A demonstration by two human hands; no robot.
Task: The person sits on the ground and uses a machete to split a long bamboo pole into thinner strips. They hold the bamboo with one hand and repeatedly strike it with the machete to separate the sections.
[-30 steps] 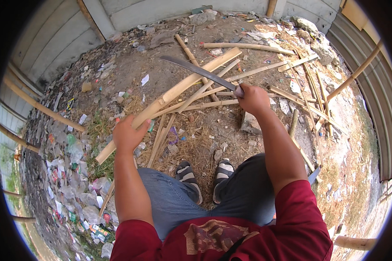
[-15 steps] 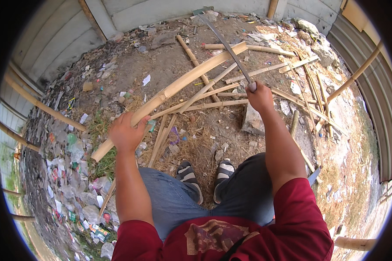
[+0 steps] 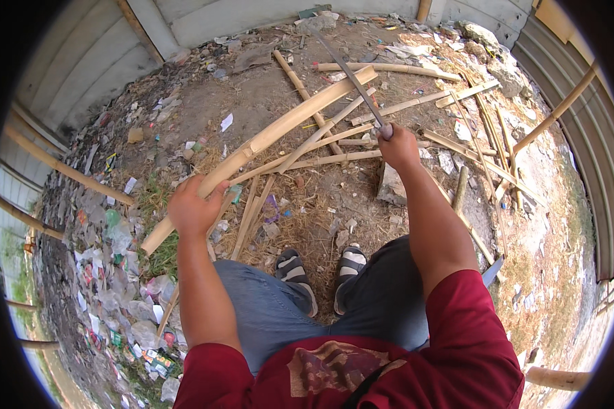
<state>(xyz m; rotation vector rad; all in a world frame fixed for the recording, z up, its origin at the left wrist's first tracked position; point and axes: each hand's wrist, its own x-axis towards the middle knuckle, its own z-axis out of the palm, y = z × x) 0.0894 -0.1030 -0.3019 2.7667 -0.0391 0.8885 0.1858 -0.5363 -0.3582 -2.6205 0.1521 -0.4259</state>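
My left hand point(image 3: 196, 206) is closed around the near part of a split bamboo piece point(image 3: 280, 131), which slants up and away to the right. A short end of the bamboo sticks out below my hand at the left. In my right hand point(image 3: 399, 148) is the grip of a machete point(image 3: 353, 78), its long, dark, narrow blade pointing away and a little left. The blade crosses the bamboo close to its far end; whether the two touch I cannot tell. Under and beyond the bamboo, several thinner bamboo strips point(image 3: 334, 158) lie crossed on the ground.
A grey stone block point(image 3: 391, 184) lies below my right forearm. Beside my right knee shows another metal blade point(image 3: 492, 271). Plastic litter point(image 3: 119, 293) covers the ground at left. More bamboo poles point(image 3: 68, 169) lean at the sides, and a pale wall point(image 3: 286, 13) closes the far side.
My right hand and the machete have shifted slightly left. The far end of the held bamboo has also moved a little left, while my left hand stays almost in place.
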